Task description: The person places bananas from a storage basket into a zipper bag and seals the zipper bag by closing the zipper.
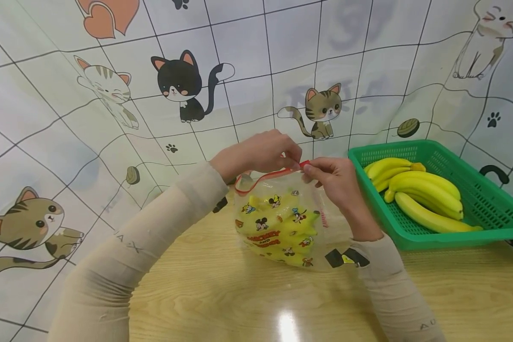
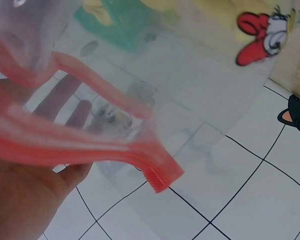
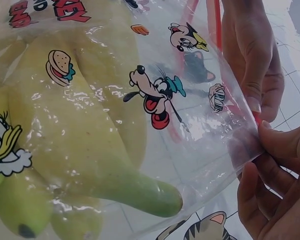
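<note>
A clear zip bag [image 1: 278, 235] printed with cartoon characters stands on the table, with yellow-green bananas [image 3: 97, 150] inside. Its mouth has a red zip strip [image 1: 261, 177]. My left hand [image 1: 267, 151] pinches that strip close to its right end. Right beside it, my right hand [image 1: 335, 183] pinches the strip's right end between thumb and fingers. In the left wrist view, the two red bands [image 2: 105, 90] stand apart at the other end of the mouth, with part of the left hand [image 2: 25, 200] showing around them.
To the right sits a green plastic basket [image 1: 403, 242] holding several bananas [image 1: 425, 190]. The wooden table [image 1: 205, 294] runs beneath the bag. Behind it hangs a white gridded sheet [image 1: 248, 57] with cartoon cats.
</note>
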Available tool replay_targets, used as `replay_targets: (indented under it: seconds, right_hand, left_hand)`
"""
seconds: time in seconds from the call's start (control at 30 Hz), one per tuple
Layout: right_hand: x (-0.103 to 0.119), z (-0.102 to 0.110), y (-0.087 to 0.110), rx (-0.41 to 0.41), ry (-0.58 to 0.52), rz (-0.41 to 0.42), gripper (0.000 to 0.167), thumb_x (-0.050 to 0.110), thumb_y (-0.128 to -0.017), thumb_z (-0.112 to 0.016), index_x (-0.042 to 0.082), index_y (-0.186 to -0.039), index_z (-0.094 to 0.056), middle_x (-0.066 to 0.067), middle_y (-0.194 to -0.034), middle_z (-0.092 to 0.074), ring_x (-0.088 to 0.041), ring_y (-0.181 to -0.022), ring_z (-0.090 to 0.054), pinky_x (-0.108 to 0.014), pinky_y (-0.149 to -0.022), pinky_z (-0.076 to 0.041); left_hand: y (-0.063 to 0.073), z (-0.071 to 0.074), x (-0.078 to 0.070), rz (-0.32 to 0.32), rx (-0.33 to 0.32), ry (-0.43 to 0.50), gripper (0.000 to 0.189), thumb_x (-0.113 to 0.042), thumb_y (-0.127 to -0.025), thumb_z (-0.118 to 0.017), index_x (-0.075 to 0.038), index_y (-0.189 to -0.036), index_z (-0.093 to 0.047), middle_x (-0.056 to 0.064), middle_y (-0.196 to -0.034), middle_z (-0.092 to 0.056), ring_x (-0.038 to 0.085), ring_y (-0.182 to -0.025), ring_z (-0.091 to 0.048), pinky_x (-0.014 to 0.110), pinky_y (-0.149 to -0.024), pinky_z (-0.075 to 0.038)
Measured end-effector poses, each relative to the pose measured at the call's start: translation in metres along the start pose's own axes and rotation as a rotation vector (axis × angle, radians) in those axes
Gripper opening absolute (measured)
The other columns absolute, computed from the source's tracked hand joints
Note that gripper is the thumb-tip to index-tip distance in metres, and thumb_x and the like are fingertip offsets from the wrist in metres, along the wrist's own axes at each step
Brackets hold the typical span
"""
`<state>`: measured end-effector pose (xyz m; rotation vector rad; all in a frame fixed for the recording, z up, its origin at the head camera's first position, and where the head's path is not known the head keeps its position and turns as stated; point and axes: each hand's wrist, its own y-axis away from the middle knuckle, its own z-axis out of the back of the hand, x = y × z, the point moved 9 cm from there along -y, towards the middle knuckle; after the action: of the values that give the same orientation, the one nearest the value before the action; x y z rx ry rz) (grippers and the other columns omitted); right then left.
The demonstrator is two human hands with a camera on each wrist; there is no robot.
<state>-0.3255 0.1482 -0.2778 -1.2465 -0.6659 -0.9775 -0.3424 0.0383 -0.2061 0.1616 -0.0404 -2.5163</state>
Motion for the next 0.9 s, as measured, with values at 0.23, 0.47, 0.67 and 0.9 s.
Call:
replay_targets:
  seconds: [0.23, 0.47, 0.67, 0.9]
  right_hand:
    - [-0.0014, 0.0028, -0.0003, 0.0, 0.02, -0.01, 0.022, 0.018, -0.1, -0.069, -0.002, -0.102, -0.079, 0.003, -0.077, -0.074, -0.007, -0.072, -0.067, -0.023, -0.065, -0.056]
    - [0.0008, 0.0054, -0.0005, -0.011, 0.03, 0.0, 0.021, 0.017, -0.1, -0.069, -0.002, -0.102, -0.079, -0.009, -0.079, -0.076, -0.006, -0.07, -0.067, -0.023, -0.064, -0.054]
    - [0.0034, 0.0077, -0.0015, -0.029, 0.032, 0.018, 0.021, 0.015, -0.099, -0.07, -0.003, -0.1, -0.079, -0.008, -0.078, -0.075, -0.006, -0.068, -0.067, -0.023, -0.063, -0.054]
    - [0.0026, 0.0104, -0.0014, -0.044, 0.038, 0.014, 0.021, 0.014, -0.099, -0.07, -0.004, -0.101, -0.079, -0.001, -0.076, -0.073, -0.008, -0.07, -0.063, -0.02, -0.067, -0.054]
  left_hand:
    - [0.0001, -0.0016, -0.0001, 0.001, 0.012, -0.015, 0.014, -0.025, -0.103, -0.065, -0.019, -0.093, -0.073, -0.007, -0.095, -0.074, 0.013, -0.082, -0.061, 0.027, -0.074, -0.05]
    - [-0.0007, -0.0023, 0.002, 0.022, 0.047, -0.04, 0.017, -0.027, -0.103, -0.065, -0.019, -0.089, -0.07, -0.007, -0.09, -0.071, 0.012, -0.076, -0.056, 0.027, -0.066, -0.043]
    - [0.0007, -0.0011, 0.0044, 0.046, 0.065, -0.069, 0.014, -0.028, -0.104, -0.064, -0.021, -0.096, -0.072, -0.007, -0.097, -0.073, 0.014, -0.083, -0.06, 0.029, -0.07, -0.048]
    - [0.0024, -0.0025, 0.0066, 0.067, 0.094, -0.083, 0.013, -0.029, -0.104, -0.063, -0.021, -0.102, -0.074, -0.007, -0.105, -0.074, 0.014, -0.093, -0.065, 0.033, -0.079, -0.054]
